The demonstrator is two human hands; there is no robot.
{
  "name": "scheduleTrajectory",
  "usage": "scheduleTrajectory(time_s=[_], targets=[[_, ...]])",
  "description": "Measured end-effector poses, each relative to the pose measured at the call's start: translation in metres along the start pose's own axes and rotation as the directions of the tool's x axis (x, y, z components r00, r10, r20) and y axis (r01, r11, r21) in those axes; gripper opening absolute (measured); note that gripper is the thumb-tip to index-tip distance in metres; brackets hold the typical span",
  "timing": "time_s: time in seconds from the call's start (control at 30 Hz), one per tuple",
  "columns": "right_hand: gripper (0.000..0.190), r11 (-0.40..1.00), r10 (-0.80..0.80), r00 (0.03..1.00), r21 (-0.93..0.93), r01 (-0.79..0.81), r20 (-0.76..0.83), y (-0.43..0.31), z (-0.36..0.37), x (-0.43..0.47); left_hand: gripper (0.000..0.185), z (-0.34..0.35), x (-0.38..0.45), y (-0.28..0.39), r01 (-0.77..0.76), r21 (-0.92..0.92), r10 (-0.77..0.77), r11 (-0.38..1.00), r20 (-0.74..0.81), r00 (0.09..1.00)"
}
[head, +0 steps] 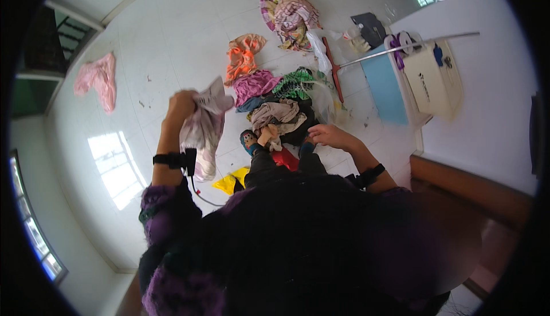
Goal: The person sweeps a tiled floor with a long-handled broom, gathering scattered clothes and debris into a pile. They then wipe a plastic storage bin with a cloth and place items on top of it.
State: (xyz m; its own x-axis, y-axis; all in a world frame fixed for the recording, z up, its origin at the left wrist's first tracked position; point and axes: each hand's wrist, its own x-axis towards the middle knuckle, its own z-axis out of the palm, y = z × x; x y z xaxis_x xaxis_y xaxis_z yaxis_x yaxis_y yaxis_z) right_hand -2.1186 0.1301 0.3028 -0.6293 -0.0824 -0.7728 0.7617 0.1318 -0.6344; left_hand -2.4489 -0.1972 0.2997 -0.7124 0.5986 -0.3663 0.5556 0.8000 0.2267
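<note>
My left hand (182, 104) is closed around a bunched piece of pale, purple-patterned fabric (206, 131), which hangs down in front of my forearm on the left. My right hand (328, 136) is near my right foot, fingers partly bent, with nothing visible in it. Between and beyond my feet lies a heap of clothes on the floor: a beige garment (275, 114), a dark one (304, 123), a magenta cloth (253, 86) and a green patterned cloth (295, 82). An orange patterned cloth (245, 56) touches the heap's far side.
A pink cloth (103, 82) lies far left, a patterned bundle (292, 17) at the back. To the right are a red-headed floor squeegee (333, 69), a clear plastic bag (322, 99) and a cream box (434, 80). Red (284, 159) and yellow (230, 181) items lie by my legs.
</note>
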Motion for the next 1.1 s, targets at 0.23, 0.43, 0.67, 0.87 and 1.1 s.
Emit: scheduleTrajectory(time_s=[0.23,0.43,0.67,0.87,1.1], targets=[[0.040,0.948,-0.007,0.983,0.313,0.065,-0.183,0.096,-0.065,-0.062,0.047,-0.124,0.069,0.102,-0.264,0.072,0.129,0.962,-0.970,0.207],[0.039,0.875,-0.010,0.959,0.462,0.145,-0.283,0.187,-0.128,-0.108,0.050,-0.088,0.104,0.201,-0.127,0.114,0.155,0.985,-0.908,0.388],[0.046,0.827,0.068,0.913,0.535,0.174,-0.402,0.250,-0.195,-0.160,0.039,0.047,0.124,0.320,-0.351,0.036,0.333,0.936,-0.421,0.844],[0.050,0.750,0.051,0.893,0.608,0.261,-0.446,0.266,-0.214,-0.167,0.043,0.069,0.097,0.370,-0.322,-0.107,0.339,0.941,0.359,0.870],[0.044,0.725,0.066,0.852,0.611,0.317,-0.520,0.248,-0.265,-0.143,0.044,0.074,0.127,0.357,-0.253,-0.201,0.310,0.946,0.338,0.889]])
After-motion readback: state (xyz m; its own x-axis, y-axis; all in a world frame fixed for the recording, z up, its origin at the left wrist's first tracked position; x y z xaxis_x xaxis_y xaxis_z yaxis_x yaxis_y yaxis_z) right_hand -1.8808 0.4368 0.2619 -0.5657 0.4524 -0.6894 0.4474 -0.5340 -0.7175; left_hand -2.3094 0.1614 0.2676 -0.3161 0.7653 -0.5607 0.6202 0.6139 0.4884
